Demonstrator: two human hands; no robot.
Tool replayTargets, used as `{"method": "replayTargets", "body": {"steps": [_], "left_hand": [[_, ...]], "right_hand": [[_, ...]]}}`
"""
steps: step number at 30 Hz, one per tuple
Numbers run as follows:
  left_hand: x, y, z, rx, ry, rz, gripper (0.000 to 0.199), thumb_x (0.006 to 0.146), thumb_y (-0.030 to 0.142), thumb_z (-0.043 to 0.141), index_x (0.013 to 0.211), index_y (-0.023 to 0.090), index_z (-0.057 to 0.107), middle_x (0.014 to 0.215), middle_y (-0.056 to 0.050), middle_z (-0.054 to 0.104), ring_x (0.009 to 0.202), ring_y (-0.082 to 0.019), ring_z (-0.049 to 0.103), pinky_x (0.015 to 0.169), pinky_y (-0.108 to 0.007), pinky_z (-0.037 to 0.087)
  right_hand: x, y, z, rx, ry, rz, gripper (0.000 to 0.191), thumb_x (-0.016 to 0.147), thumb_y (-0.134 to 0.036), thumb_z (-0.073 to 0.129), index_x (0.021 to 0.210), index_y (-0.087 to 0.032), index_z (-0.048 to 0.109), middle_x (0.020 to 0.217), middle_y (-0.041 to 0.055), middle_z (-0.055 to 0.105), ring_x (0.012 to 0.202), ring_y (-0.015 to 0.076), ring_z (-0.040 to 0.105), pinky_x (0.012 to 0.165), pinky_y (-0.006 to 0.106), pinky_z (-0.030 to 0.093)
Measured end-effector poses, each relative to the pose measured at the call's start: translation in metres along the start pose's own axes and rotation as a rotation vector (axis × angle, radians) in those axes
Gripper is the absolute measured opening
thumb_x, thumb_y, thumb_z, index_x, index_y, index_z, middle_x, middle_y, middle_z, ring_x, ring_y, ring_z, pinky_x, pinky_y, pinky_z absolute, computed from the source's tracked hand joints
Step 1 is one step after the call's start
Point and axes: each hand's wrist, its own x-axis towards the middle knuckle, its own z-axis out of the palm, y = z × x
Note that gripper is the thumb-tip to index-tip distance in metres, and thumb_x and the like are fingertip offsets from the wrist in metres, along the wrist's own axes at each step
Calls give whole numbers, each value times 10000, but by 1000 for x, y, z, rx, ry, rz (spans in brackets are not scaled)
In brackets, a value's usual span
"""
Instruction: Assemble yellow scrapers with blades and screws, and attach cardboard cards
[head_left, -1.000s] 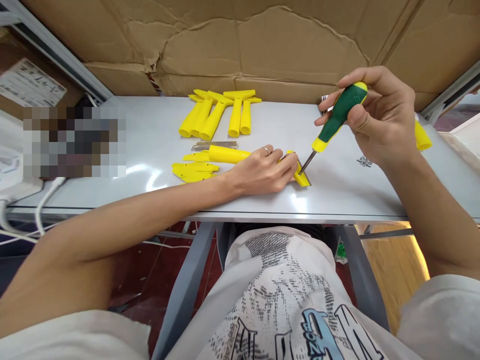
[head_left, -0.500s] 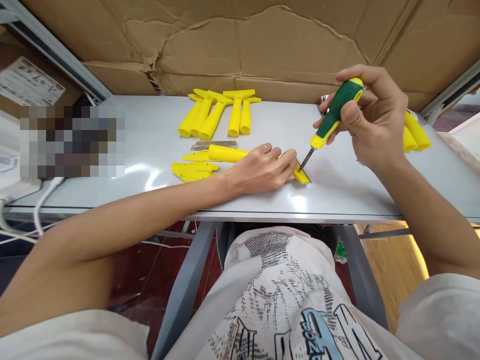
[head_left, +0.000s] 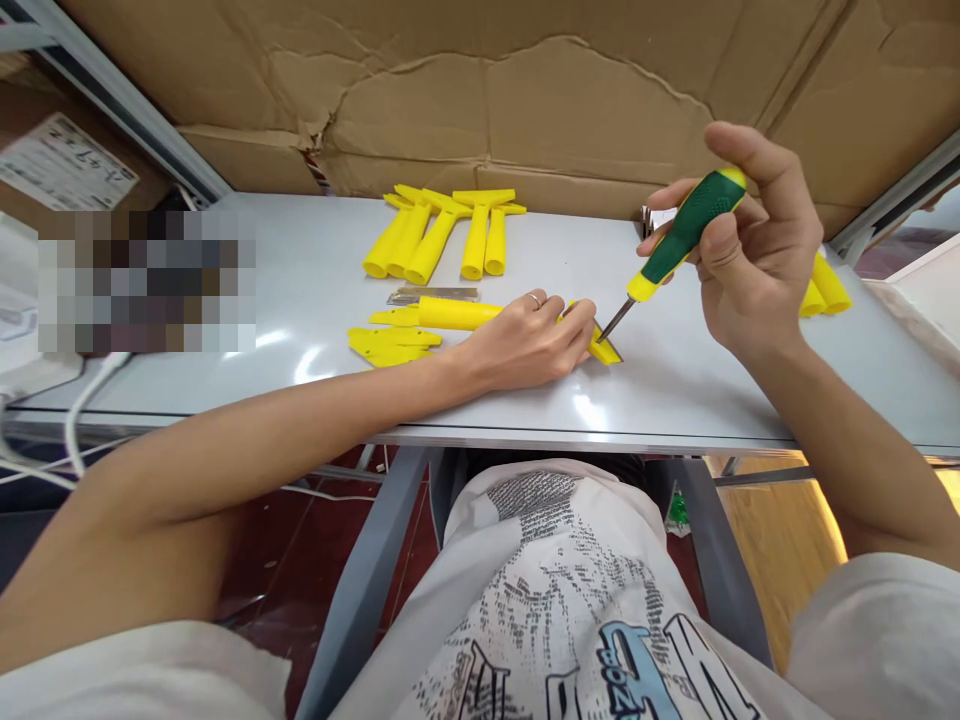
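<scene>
My left hand (head_left: 529, 340) is closed around a yellow plastic T-shaped scraper (head_left: 460, 313) and presses it against the table. Its tube handle points left, and part of its head sticks out past my fingers on the right. A green-and-yellow screwdriver (head_left: 688, 232) slants down from my right hand (head_left: 769, 240), gripped between thumb and fingers, with the forefinger raised off the handle's end. The screwdriver's tip meets the scraper's head; any screw there is too small to make out. Flat yellow plates (head_left: 394, 345) and thin metal blades (head_left: 433, 295) lie left of my left hand.
Several yellow T-shaped scrapers (head_left: 427, 235) lie at the back of the table (head_left: 292, 260), against a cardboard wall (head_left: 405, 100). More yellow tubes (head_left: 829, 287) are at the right, behind my right wrist. White cables (head_left: 79, 430) hang at the left edge.
My right forefinger has lifted away from the screwdriver's end and the fingers have loosened a little. The screwdriver tip stays on the scraper's head; my left hand keeps its hold.
</scene>
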Motion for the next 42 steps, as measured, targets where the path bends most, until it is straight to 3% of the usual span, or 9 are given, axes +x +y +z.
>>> {"method": "replayTargets", "body": {"steps": [9, 14, 18, 24, 26, 28, 30, 33, 42], "left_hand": [[6, 0, -7, 62, 91, 42, 257, 1089, 270, 575, 948, 103, 709, 787, -40, 643, 624, -185, 605, 592, -352, 387], [7, -1, -12, 47, 134, 63, 216, 1060, 221, 602, 898, 126, 709, 779, -35, 644, 628, -178, 600, 592, -343, 397], [6, 0, -14, 25, 110, 141, 246, 1075, 195, 566, 884, 136, 709, 828, -48, 674, 633, -165, 595, 603, -338, 408], [7, -1, -13, -20, 151, 195, 260, 1088, 227, 569, 897, 136, 718, 833, -40, 684, 629, -147, 593, 604, -309, 437], [7, -2, -13, -21, 158, 190, 259, 1089, 240, 577, 901, 135, 721, 849, -44, 698, 631, -144, 598, 602, -304, 441], [7, -3, -13, -20, 154, 179, 241, 1082, 239, 590, 909, 136, 722, 853, -45, 705, 631, -145, 599, 608, -306, 446], [5, -4, -13, -11, 145, 167, 226, 1078, 234, 593, 917, 141, 722, 841, -40, 702, 629, -147, 597, 608, -312, 443], [4, -4, -12, 10, 147, 159, 246, 1086, 261, 580, 921, 146, 722, 847, -45, 711, 630, -151, 599, 608, -319, 446], [4, -5, -12, 31, 146, 134, 189, 1078, 233, 572, 1016, 125, 714, 926, -71, 740, 683, -161, 633, 640, -322, 463]], "right_hand": [[-4, 0, 2, -136, 106, 81, 572, 953, -730, 660, 1446, -449, 584, 1270, 31, 754, 995, 278, 788, 874, 463, 700], [-7, 2, 9, -48, 83, -169, 468, 995, -660, 652, 1431, -493, 615, 1227, -21, 747, 888, 218, 774, 783, 416, 683], [-9, 1, 14, -94, 20, -8, 512, 998, -701, 612, 1455, -474, 568, 1259, -6, 743, 927, 241, 773, 827, 427, 675], [6, -4, -3, -98, 335, -46, 400, 1034, -618, 602, 1385, -442, 529, 1257, 1, 701, 1195, 254, 734, 881, 420, 670], [11, 4, -13, -162, 253, 58, 400, 989, -649, 667, 1306, -422, 577, 1189, 13, 724, 1126, 264, 736, 805, 428, 652], [12, 20, -21, -282, 31, 198, 445, 943, -694, 703, 1230, -362, 628, 1052, 29, 758, 927, 265, 732, 726, 430, 611], [9, 37, -23, -486, -178, 245, 440, 944, -662, 706, 1188, -296, 685, 959, 48, 764, 810, 256, 694, 760, 448, 589], [1, 54, -18, -710, -360, 215, 336, 988, -491, 664, 1199, -241, 741, 1085, 90, 775, 834, 261, 686, 860, 471, 564], [-11, 54, 0, -769, -535, 145, 392, 1043, -450, 570, 1299, -221, 759, 1113, 138, 719, 964, 299, 689, 926, 473, 540]]}}
